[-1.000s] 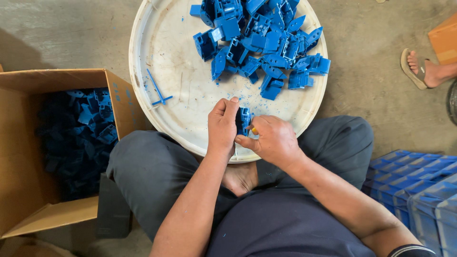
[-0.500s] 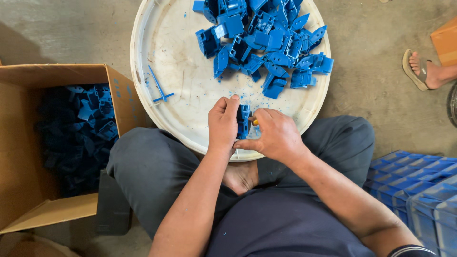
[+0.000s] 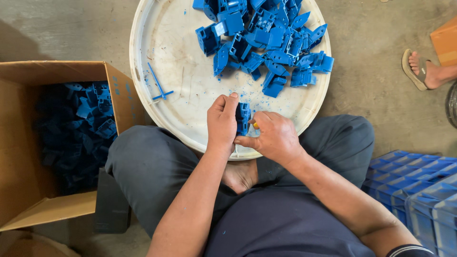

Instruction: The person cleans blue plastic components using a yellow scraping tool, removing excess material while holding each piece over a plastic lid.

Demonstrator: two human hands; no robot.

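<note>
I sit cross-legged behind a round white tray [image 3: 176, 71]. My left hand [image 3: 222, 124] grips a small blue plastic part [image 3: 243, 118] over the tray's near rim. My right hand [image 3: 271, 137] presses against the same part from the right, and a small tool with a yellow bit [image 3: 255, 125] shows between its fingers. A heap of similar blue plastic parts [image 3: 264, 40] lies on the far side of the tray. A thin blue cross-shaped sprue [image 3: 158, 88] rests on the tray's left area, with blue shavings scattered around.
An open cardboard box [image 3: 28, 157] at my left holds many blue parts [image 3: 78, 128]. Blue plastic crates [image 3: 419, 190] stand at the lower right. Another person's sandalled foot [image 3: 423, 69] rests on the concrete floor at the right, near an orange box [image 3: 445, 40].
Both hands stay on the blue part with only slight shifts. The view has tilted down a little, so the tray sits higher in the picture.
</note>
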